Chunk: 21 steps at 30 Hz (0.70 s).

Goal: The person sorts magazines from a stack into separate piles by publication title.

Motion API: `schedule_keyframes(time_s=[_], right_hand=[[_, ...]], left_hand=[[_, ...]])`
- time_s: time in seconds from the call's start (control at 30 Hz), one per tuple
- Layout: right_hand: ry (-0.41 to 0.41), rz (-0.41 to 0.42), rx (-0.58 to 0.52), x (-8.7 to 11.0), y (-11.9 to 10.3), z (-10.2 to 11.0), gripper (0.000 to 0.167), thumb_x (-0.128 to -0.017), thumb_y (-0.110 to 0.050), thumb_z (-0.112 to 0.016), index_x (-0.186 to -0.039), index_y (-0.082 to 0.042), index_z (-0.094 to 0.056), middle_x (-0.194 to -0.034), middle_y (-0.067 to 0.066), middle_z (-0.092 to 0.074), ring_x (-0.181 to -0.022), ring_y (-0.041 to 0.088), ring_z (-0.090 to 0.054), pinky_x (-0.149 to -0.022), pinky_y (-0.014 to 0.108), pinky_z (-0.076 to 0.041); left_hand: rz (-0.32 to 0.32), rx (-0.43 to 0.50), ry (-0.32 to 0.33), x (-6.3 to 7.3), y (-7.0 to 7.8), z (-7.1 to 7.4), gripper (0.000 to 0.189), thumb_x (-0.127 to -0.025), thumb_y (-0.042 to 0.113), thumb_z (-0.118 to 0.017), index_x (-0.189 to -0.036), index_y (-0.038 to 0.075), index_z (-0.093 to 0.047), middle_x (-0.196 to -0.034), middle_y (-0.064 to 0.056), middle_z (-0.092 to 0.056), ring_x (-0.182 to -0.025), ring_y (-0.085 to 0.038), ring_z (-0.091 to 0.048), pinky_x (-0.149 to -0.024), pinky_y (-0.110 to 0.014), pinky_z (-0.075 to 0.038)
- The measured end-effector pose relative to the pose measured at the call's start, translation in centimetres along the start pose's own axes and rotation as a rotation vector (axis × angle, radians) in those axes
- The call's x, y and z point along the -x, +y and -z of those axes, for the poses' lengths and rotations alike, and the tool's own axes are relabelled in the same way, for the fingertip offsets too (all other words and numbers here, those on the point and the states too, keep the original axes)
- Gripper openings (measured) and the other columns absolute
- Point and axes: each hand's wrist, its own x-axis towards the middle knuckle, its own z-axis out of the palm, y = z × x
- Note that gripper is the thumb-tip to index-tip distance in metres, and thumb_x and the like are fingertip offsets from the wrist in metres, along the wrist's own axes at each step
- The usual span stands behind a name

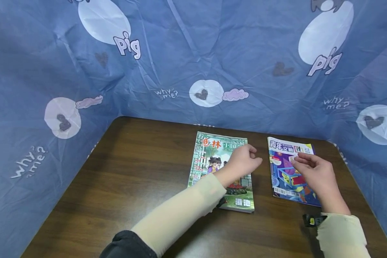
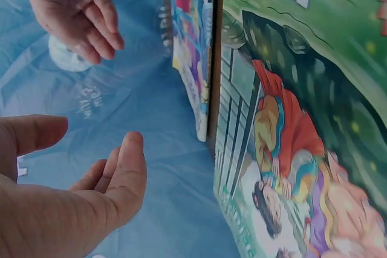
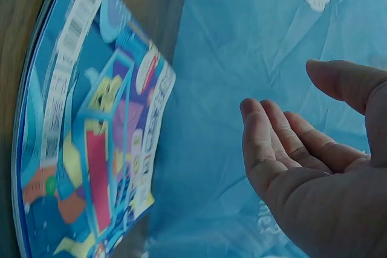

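Note:
A green illustrated magazine, seemingly on top of a stack, lies on the wooden table. Over its right side hovers my left hand, fingers relaxed and holding nothing; the left wrist view shows the thumb apart from the fingers. To the right lies a purple and blue magazine with a barcode along its near edge. My right hand is above that magazine's right part, thumb and fingers apart in the right wrist view, with nothing between them. Each forearm covers part of the scene below it.
The brown wooden table reaches back to a blue printed cloth that hangs behind it and along both sides. A narrow strip of table separates the two magazines. A dark wrist device sits at my right wrist.

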Motion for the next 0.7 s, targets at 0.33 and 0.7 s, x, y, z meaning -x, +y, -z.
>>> schedule_keyframes(time_s=[0.33, 0.7], right_hand=[[-0.036, 0.086, -0.085, 1.3, -1.2, -1.9, 0.067, -0.096, -0.046, -0.070, -0.142, 0.001, -0.056, -0.130, 0.022, -0.063, -0.115, 0.028, -0.065, -0.078, 0.014, -0.051], [-0.034, 0.099, -0.132, 2.8, -2.4, -3.9, 0.065, -0.094, -0.047, -0.072, -0.139, -0.002, -0.060, -0.127, 0.017, -0.066, -0.107, 0.013, -0.068, -0.080, 0.012, -0.049]], left_hand=[[-0.005, 0.028, 0.025, 1.7, -1.8, 3.5, 0.034, -0.095, 0.019, -0.072, -0.125, 0.004, -0.066, -0.105, -0.003, -0.066, -0.086, -0.013, -0.062, -0.076, -0.028, -0.052], [0.015, 0.089, 0.107, 4.8, -4.4, 6.7, 0.041, -0.092, 0.013, -0.073, -0.129, 0.000, -0.063, -0.111, -0.008, -0.066, -0.087, -0.013, -0.067, -0.075, -0.030, -0.054]])
